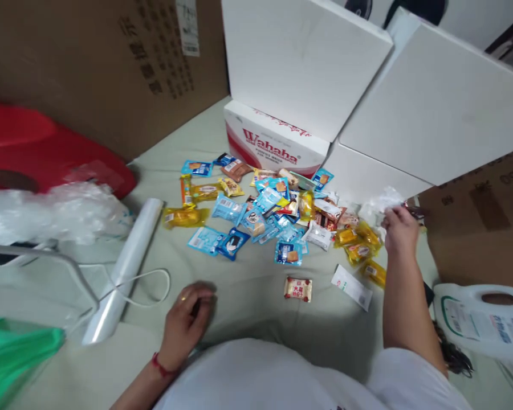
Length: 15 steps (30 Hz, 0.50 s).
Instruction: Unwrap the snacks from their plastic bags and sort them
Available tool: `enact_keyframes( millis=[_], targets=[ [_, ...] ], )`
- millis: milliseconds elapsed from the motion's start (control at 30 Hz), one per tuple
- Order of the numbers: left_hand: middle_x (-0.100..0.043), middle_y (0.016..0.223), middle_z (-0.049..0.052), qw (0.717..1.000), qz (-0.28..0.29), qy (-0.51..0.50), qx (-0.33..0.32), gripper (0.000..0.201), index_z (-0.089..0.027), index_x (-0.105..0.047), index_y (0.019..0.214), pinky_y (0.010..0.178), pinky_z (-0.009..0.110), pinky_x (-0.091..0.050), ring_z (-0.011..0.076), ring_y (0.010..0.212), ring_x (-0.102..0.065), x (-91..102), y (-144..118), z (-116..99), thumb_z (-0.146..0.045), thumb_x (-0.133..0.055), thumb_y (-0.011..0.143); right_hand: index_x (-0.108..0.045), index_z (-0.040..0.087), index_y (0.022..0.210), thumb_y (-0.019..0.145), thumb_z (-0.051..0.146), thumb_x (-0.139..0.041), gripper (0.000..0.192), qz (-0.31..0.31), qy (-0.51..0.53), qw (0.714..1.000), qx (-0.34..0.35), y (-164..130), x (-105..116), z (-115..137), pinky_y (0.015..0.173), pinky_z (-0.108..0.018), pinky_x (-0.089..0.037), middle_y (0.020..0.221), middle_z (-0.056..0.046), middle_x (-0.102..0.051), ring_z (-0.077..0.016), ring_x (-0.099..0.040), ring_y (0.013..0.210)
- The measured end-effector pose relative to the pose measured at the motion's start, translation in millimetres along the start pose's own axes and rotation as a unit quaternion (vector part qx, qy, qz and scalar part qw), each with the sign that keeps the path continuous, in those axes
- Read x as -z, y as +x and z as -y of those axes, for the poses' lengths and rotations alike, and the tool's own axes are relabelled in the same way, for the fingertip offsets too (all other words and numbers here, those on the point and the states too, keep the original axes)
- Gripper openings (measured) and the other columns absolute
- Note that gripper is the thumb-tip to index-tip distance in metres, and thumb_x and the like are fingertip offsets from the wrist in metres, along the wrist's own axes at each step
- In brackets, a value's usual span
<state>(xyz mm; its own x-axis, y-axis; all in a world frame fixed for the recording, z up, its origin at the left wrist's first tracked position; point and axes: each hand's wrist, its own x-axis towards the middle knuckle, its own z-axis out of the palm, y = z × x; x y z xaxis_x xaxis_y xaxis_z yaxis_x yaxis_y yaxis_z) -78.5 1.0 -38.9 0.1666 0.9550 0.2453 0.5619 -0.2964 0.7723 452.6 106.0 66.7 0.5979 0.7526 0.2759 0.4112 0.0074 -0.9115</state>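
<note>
**Hands at a heap of snack packets**

The right hand reaches forward with fingers curled, pinching the edge of a crumpled clear plastic bag that lies just ahead of it, against the foot of a white box; just under and left of this hand lie yellow packets, touching one another; a white sachet lies nearer the body, beside the forearm.

The left hand rests palm down on the pale green sheet, fingers loosely bent and holding nothing; a ring shows on one finger and a red band circles the wrist; a roll of clear plastic bags lies just to its left, with a white cable looping beside it; a single red-and-cream packet lies to its right, apart from the rest.

Ahead of both hands spreads the heap of snack packets, mostly blue and yellow; beyond it stands a Wahaha carton; a white jug sits right of the right arm.
</note>
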Motion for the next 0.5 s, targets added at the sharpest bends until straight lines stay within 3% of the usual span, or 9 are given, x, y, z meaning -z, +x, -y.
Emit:
enact_keyframes(
  millis=[67,100,167,233,267,300,400,500],
  targets=[
    [-0.069,0.089,0.005,0.988,0.055,-0.107,0.096,0.023,-0.020,-0.070,0.092,0.076,0.030,-0.050,0.0183,0.083,-0.064,-3.3,7.2,-17.4,-0.037,-0.056,0.098,-0.061,0.023,0.080,0.068,0.034,-0.083,0.027,0.063,0.169,0.978,-0.102,-59.2,-13.2,21.3,0.050,-0.023,-0.032,0.059,0.008,-0.042,-0.0089,-0.035,0.051],
    [-0.068,0.086,0.005,0.971,0.099,-0.168,0.141,0.028,-0.020,-0.071,0.094,0.073,0.029,-0.049,0.0175,0.079,-0.062,-7.1,13.0,-27.1,-0.044,-0.057,0.097,-0.065,0.022,0.085,0.068,0.034,-0.085,0.029,0.117,0.205,0.959,-0.156,-93.3,-25.6,30.7,0.049,-0.022,-0.031,0.060,0.008,-0.044,-0.0080,-0.033,0.050],
    [-0.066,0.082,0.003,0.901,0.176,-0.312,0.243,0.044,-0.020,-0.071,0.107,0.063,0.027,-0.046,0.0160,0.072,-0.059,-18.7,27.7,-44.5,-0.060,-0.060,0.093,-0.070,0.021,0.090,0.072,0.040,-0.085,0.030,0.223,0.226,0.912,-0.258,-161.4,-57.2,45.8,0.048,-0.022,-0.028,0.061,0.006,-0.046,-0.0073,-0.031,0.049],
    [-0.068,0.092,0.006,0.806,0.220,-0.448,0.320,0.061,-0.019,-0.070,0.112,0.058,0.025,-0.042,0.0155,0.073,-0.061,-32.7,42.7,-55.5,-0.071,-0.067,0.082,-0.072,0.020,0.095,0.074,0.046,-0.085,0.036,0.284,0.224,0.877,-0.316,-218.0,-89.3,55.1,0.047,-0.023,-0.025,0.059,0.007,-0.046,-0.0068,-0.029,0.048],
    [-0.068,0.094,0.006,0.770,0.244,-0.487,0.334,0.064,-0.017,-0.071,0.109,0.058,0.024,-0.041,0.0148,0.073,-0.061,-39.2,49.0,-58.4,-0.073,-0.072,0.077,-0.072,0.020,0.098,0.074,0.048,-0.085,0.039,0.300,0.221,0.868,-0.329,-239.1,-102.6,57.3,0.047,-0.023,-0.023,0.059,0.007,-0.047,-0.0067,-0.029,0.048],
    [-0.066,0.088,0.005,0.754,0.261,-0.503,0.332,0.063,-0.016,-0.071,0.101,0.057,0.023,-0.039,0.0131,0.070,-0.058,-44.9,53.7,-59.7,-0.071,-0.077,0.073,-0.072,0.020,0.100,0.074,0.050,-0.085,0.042,0.307,0.219,0.864,-0.335,-254.9,-113.1,58.0,0.047,-0.023,-0.022,0.059,0.007,-0.048,-0.0066,-0.028,0.048],
    [-0.055,0.064,-0.004,0.763,0.257,-0.499,0.320,0.056,-0.014,-0.065,0.078,0.054,0.022,-0.031,0.0074,0.056,-0.045,-55.2,58.9,-58.5,-0.064,-0.087,0.063,-0.071,0.020,0.103,0.075,0.055,-0.084,0.046,0.298,0.201,0.873,-0.329,-276.0,-125.1,53.7,0.048,-0.023,-0.021,0.060,0.007,-0.048,-0.0074,-0.028,0.049],
    [-0.050,0.058,-0.007,0.772,0.210,-0.501,0.329,0.054,-0.016,-0.062,0.073,0.053,0.023,-0.027,0.0060,0.052,-0.041,-58.0,54.8,-54.7,-0.061,-0.089,0.061,-0.071,0.022,0.096,0.079,0.058,-0.080,0.041,0.232,0.167,0.914,-0.287,-275.3,-117.2,49.0,0.050,-0.024,-0.028,0.061,0.006,-0.048,-0.0102,-0.036,0.053]
  ],
)
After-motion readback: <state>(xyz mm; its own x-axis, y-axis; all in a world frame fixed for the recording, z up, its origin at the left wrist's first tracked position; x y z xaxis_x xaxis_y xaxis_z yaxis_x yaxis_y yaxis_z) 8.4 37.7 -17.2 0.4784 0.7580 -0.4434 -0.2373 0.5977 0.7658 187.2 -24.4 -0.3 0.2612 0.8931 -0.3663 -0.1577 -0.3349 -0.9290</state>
